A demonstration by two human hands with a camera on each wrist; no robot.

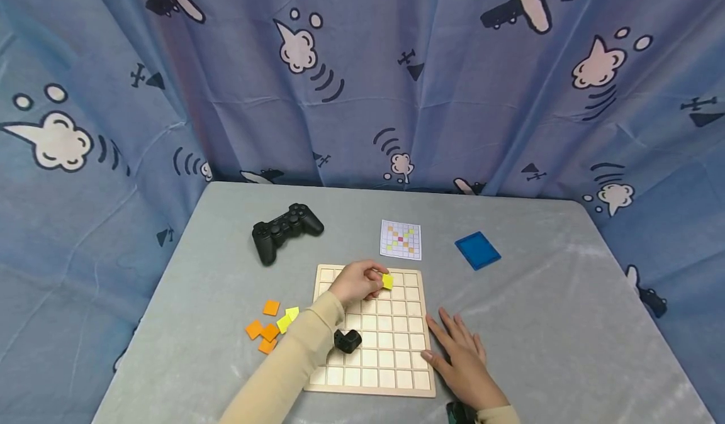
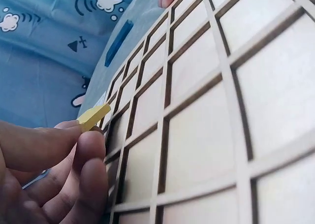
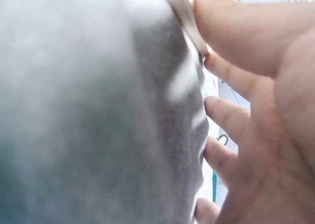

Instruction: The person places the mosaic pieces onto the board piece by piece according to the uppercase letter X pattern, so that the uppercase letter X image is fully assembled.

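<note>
A wooden grid board (image 1: pixel 385 377) lies on the grey table. Over its far rows, my left hand (image 1: pixel 358 282) pinches a yellow square tile (image 1: pixel 387 281) between thumb and fingers; the left wrist view shows this tile (image 2: pixel 94 116) tilted, just above the grid cells. My right hand (image 1: pixel 464 361) rests spread at the board's right edge, its thumb touching the rim and its fingertips on the table. Left of the board lie loose orange tiles (image 1: pixel 271 307) and yellow tiles (image 1: pixel 284 323), some overlapping, partly beside my left sleeve.
Behind the board is a printed pattern card (image 1: pixel 400 239) with coloured squares. A black game controller (image 1: pixel 286 229) lies at the back left, a blue square tray (image 1: pixel 478 250) at the back right. A patterned curtain (image 1: pixel 362 84) hangs behind the table.
</note>
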